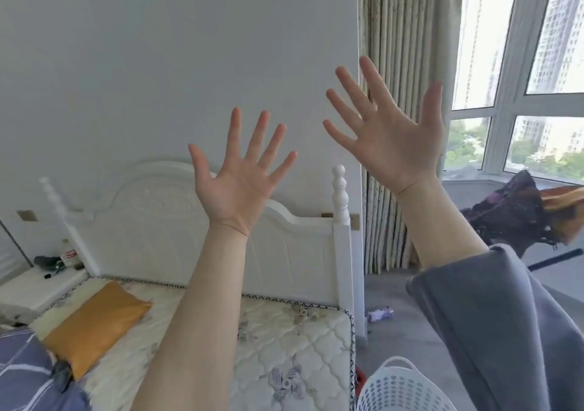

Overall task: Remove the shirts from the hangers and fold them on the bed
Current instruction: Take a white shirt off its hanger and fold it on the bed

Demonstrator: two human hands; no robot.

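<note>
Both of my hands are raised in front of me, palms toward the camera, fingers spread wide and holding nothing. My left hand (pixel 235 170) is up in front of the white headboard (pixel 151 221). My right hand (pixel 390 132) is higher, in front of the curtain. The bed (pixel 284 347) lies below with a bare quilted mattress. At the right edge, dark patterned and orange garments (pixel 518 214) hang on a rack near the window. No hanger shows plainly.
An orange pillow (pixel 94 322) and a blue-grey striped cloth (pixel 22 372) lie on the bed's left side. A white perforated laundry basket (pixel 398 388) stands by the bed's right corner. A nightstand (pixel 34 287) with small items stands at left. A small purple packet (pixel 379 313) lies on the floor.
</note>
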